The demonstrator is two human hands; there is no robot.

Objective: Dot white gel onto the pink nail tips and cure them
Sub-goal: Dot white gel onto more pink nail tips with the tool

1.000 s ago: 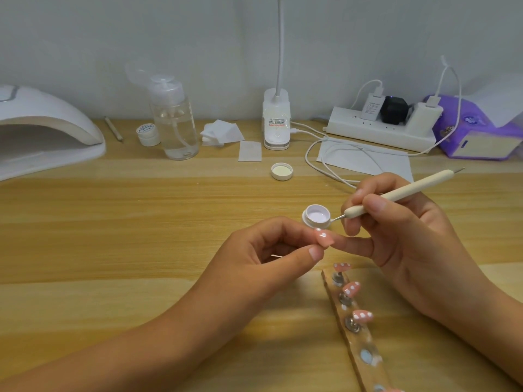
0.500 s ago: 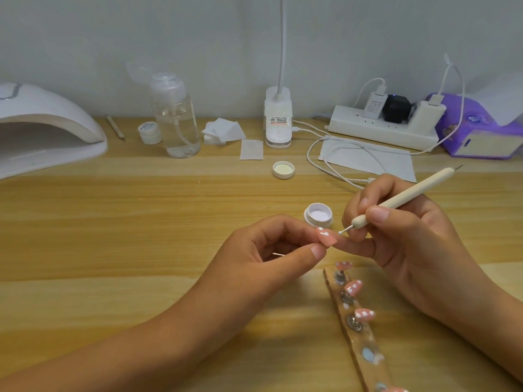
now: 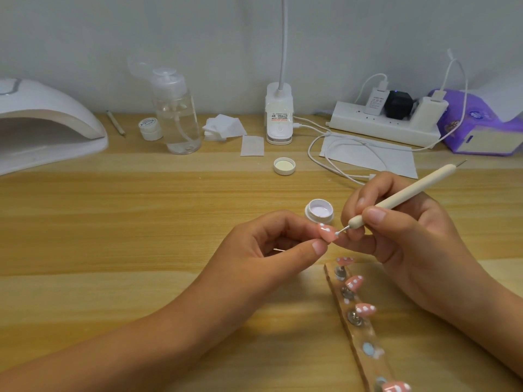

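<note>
Pink nail tip (image 3: 327, 232) sits pinched between the thumb and forefinger of the left hand (image 3: 263, 250). It is held above the table (image 3: 113, 216) near its middle, painted face up, with a few white dots already on it. The left hand's other fingers curl loosely underneath.

The right hand (image 3: 402, 239) grips a cream dotting tool (image 3: 410, 190) like a pen, thumb and fingers closed round the lower shaft. A lower finger of that hand reaches across and touches the left hand just under the nail tip. The tool's metal point carries a bead of white gel and meets the tip's right end.

Just behind the two hands stands the open gel pot (image 3: 321, 211), with its lid (image 3: 284, 166) lying farther back. Below the hands a wooden strip (image 3: 358, 332) runs toward the near edge of the table, bearing dotted pink tips (image 3: 365, 309) on metal studs.

The white curing lamp (image 3: 48, 123) stands at the far left, well apart from the hands. A clear pump bottle (image 3: 177, 117) and a power strip (image 3: 382, 124) line the back.
</note>
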